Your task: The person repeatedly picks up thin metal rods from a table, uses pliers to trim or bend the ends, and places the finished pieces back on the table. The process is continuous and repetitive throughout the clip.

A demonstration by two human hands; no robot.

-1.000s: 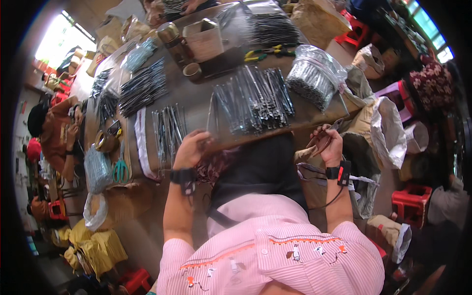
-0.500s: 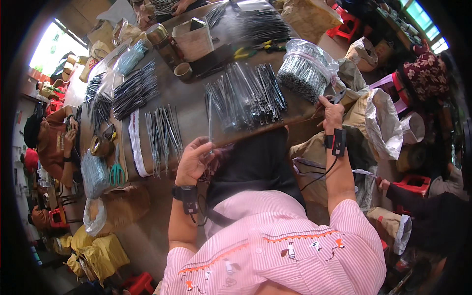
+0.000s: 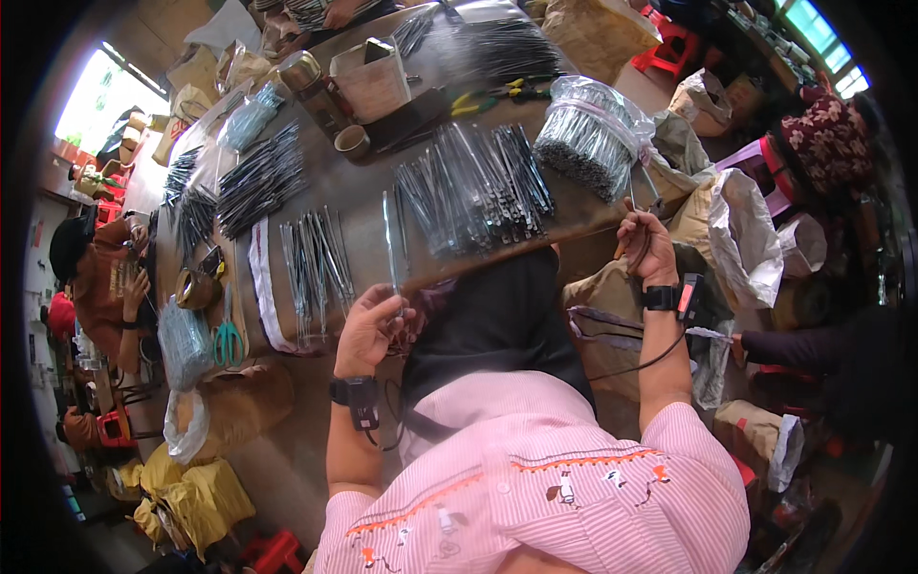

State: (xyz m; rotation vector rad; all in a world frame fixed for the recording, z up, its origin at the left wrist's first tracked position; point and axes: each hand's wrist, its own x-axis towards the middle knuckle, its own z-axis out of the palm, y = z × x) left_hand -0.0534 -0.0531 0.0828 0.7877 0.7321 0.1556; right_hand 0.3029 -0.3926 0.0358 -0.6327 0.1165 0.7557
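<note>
My left hand point(image 3: 371, 327) is closed at the table's front edge, its thumb and fingers pinching the lower end of a thin, shiny metal strip point(image 3: 388, 239) that points away from me. To the right of that strip lies a wide row of similar strips point(image 3: 475, 188). My right hand point(image 3: 652, 251) is closed around pliers point(image 3: 639, 256) with orange-brown handles, off the table's right front corner. A thin piece stands up by its fingertips; whether they grip it I cannot tell. Just beyond that hand sits a large bundle of strips point(image 3: 585, 158) wrapped in clear plastic.
More strips point(image 3: 318, 263) lie left of my left hand, beside a white band point(image 3: 266, 277) and green-handled scissors point(image 3: 229, 342). Farther back stand a cup point(image 3: 352, 143), a flask point(image 3: 308, 78) and a box point(image 3: 371, 81). Open sacks point(image 3: 736, 239) crowd the right side.
My left hand has shifted slightly left and nearer me, with its strip moving left. My right hand has turned and drawn back a little from the plastic-wrapped bundle, pliers still in it.
</note>
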